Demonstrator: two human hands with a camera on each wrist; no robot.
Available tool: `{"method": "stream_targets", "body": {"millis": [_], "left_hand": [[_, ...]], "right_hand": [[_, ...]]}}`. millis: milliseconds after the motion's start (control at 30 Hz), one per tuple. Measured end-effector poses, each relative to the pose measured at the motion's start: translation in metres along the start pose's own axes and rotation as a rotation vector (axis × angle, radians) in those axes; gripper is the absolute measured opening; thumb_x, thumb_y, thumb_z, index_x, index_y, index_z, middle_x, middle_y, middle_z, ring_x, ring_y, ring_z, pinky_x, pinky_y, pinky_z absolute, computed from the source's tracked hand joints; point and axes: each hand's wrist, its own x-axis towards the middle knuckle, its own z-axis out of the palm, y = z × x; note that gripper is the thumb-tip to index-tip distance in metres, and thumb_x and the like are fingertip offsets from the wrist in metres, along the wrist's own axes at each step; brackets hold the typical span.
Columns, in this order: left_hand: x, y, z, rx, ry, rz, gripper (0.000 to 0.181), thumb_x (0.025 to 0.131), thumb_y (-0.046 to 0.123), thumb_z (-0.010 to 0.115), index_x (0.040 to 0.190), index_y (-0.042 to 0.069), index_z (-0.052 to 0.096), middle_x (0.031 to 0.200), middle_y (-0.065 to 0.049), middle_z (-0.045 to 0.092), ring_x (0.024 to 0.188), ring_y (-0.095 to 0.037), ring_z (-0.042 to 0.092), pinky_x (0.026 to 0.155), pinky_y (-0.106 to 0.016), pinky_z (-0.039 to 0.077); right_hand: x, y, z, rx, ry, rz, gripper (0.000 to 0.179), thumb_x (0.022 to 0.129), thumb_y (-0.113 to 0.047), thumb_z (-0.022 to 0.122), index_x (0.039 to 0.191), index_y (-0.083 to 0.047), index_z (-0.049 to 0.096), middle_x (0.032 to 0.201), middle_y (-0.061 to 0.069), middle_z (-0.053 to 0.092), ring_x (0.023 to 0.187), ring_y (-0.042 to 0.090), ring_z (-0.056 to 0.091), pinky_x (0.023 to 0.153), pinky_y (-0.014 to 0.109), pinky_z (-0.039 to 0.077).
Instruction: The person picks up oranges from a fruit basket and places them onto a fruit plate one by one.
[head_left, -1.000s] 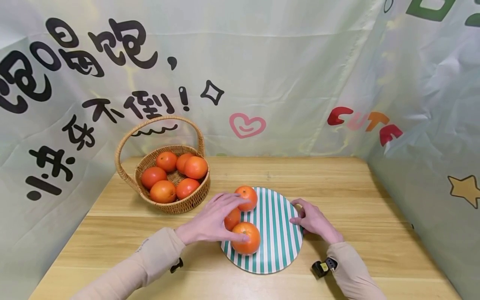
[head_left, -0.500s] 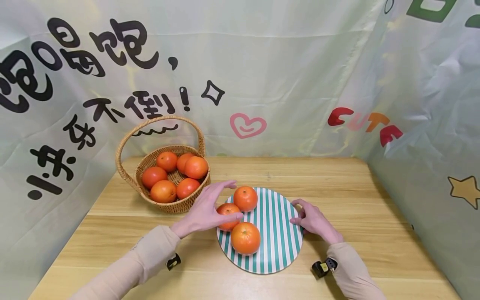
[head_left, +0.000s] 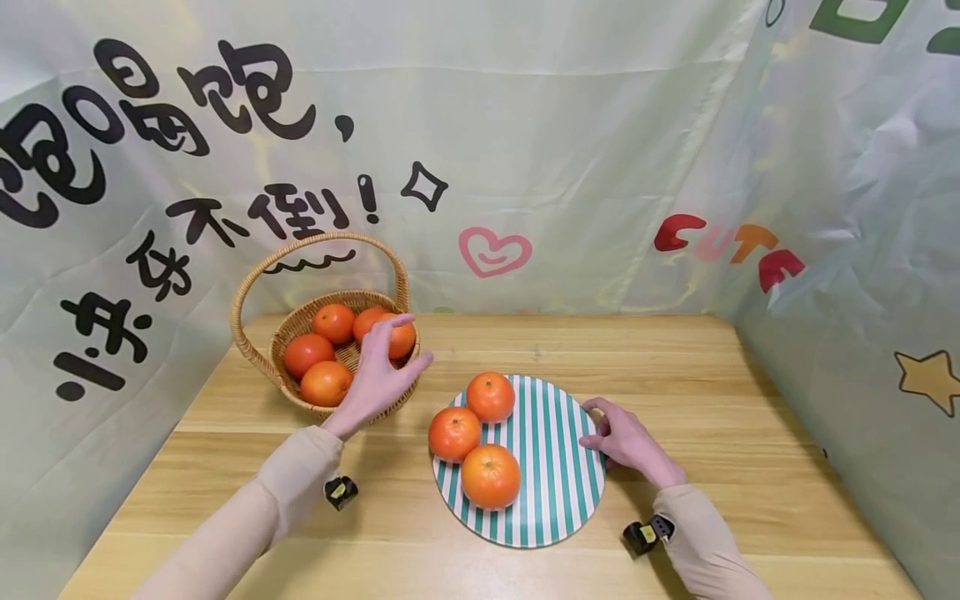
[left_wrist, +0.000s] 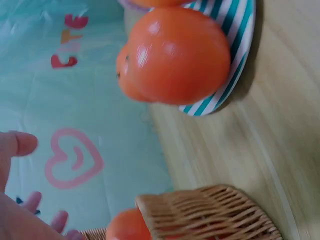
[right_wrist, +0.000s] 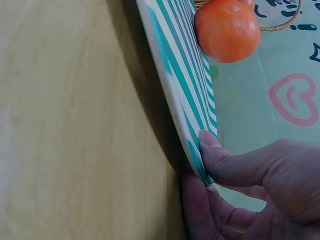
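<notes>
My left hand (head_left: 377,375) is over the right side of the wicker basket (head_left: 300,317), fingers spread and holding nothing. It hides part of the oranges in there; an orange (head_left: 327,383) shows at its left. In the left wrist view, the hand (left_wrist: 15,215) is up beside the basket wall (left_wrist: 205,215). My right hand (head_left: 636,442) grips the right edge of a round plate (head_left: 551,492) with green and white stripes. In the right wrist view the thumb (right_wrist: 225,162) lies on top and the fingers beneath. Three oranges (head_left: 491,477) sit clustered on the plate's left side.
The basket's tall arched handle (head_left: 322,237) rises above its rim at the back left. A wooden table (head_left: 465,558) carries everything. Printed cloth walls (head_left: 585,167) stand behind and at both sides. Each wrist wears a small black camera (head_left: 341,492).
My left hand has let go of the orange it was placing at the plate's left edge and moved up and left to the basket. My right hand has stayed on the plate.
</notes>
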Motion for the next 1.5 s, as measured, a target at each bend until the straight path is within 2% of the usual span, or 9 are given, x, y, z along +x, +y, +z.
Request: {"method": "stream_targets", "body": {"millis": [100,200,300,400,767,967,1133,1500], "left_hand": [[0.007,-0.007,-0.006,0.050,-0.022,-0.098,0.066,0.089,0.029,0.069,0.147,0.012,0.042,0.151,-0.018,0.036,0.142,-0.037,0.028,0.116,-0.058,0.027],[0.015,-0.014,-0.011,0.124,-0.078,-0.160,0.073,0.088,0.032,0.068,0.151,0.014,0.036,0.154,-0.024,0.025,0.143,-0.043,0.020,0.114,-0.063,0.026],[0.022,-0.021,-0.014,0.205,-0.124,-0.185,0.078,0.088,0.034,0.068,0.154,0.014,0.031,0.154,-0.032,0.021,0.139,-0.053,0.020,0.109,-0.068,0.028],[0.027,-0.025,-0.016,0.272,-0.163,-0.202,0.080,0.090,0.037,0.068,0.155,0.014,0.028,0.152,-0.035,0.022,0.133,-0.058,0.026,0.104,-0.071,0.032],[0.039,-0.031,-0.017,0.367,-0.251,-0.274,0.084,0.091,0.040,0.067,0.158,0.016,0.023,0.154,-0.034,0.021,0.132,-0.059,0.035,0.102,-0.074,0.036],[0.049,-0.038,-0.021,0.402,-0.274,-0.291,0.080,0.092,0.040,0.063,0.158,0.015,0.025,0.155,-0.033,0.023,0.134,-0.055,0.039,0.100,-0.075,0.036],[0.052,-0.045,-0.023,0.419,-0.282,-0.282,0.080,0.091,0.043,0.064,0.157,0.017,0.027,0.154,-0.032,0.027,0.132,-0.054,0.042,0.100,-0.075,0.036],[0.053,-0.049,-0.020,0.402,-0.220,-0.224,0.072,0.088,0.040,0.071,0.145,0.012,0.036,0.146,-0.028,0.042,0.115,-0.057,0.053,0.096,-0.069,0.044]], "right_hand": [[0.000,0.000,0.000,0.002,0.000,0.001,0.051,0.089,-0.007,0.073,0.135,-0.002,0.053,0.081,0.009,0.052,0.065,0.019,0.054,0.054,0.032,0.051],[-0.001,-0.001,-0.001,0.002,0.000,0.001,0.051,0.089,-0.007,0.073,0.135,-0.002,0.053,0.080,0.009,0.052,0.064,0.019,0.054,0.054,0.032,0.051],[-0.001,-0.001,-0.001,0.006,0.001,0.007,0.050,0.089,-0.006,0.073,0.135,-0.002,0.053,0.080,0.009,0.051,0.064,0.019,0.054,0.054,0.032,0.051],[-0.002,-0.002,0.000,0.008,-0.001,0.011,0.050,0.089,-0.005,0.073,0.135,-0.002,0.053,0.079,0.009,0.051,0.064,0.019,0.054,0.053,0.032,0.051],[-0.002,-0.003,-0.001,0.005,0.003,0.007,0.050,0.089,-0.006,0.073,0.135,-0.002,0.053,0.080,0.008,0.051,0.065,0.019,0.053,0.054,0.032,0.051],[-0.001,-0.003,-0.001,0.004,0.003,0.013,0.051,0.089,-0.007,0.074,0.135,-0.003,0.053,0.080,0.009,0.051,0.065,0.019,0.053,0.054,0.032,0.051],[0.000,-0.002,-0.001,0.011,0.001,0.013,0.051,0.089,-0.007,0.074,0.135,-0.003,0.053,0.080,0.009,0.051,0.065,0.019,0.053,0.054,0.032,0.051],[0.000,-0.002,0.000,0.002,0.000,0.016,0.051,0.089,-0.006,0.074,0.135,-0.003,0.053,0.080,0.009,0.052,0.065,0.019,0.053,0.054,0.031,0.051]]}}
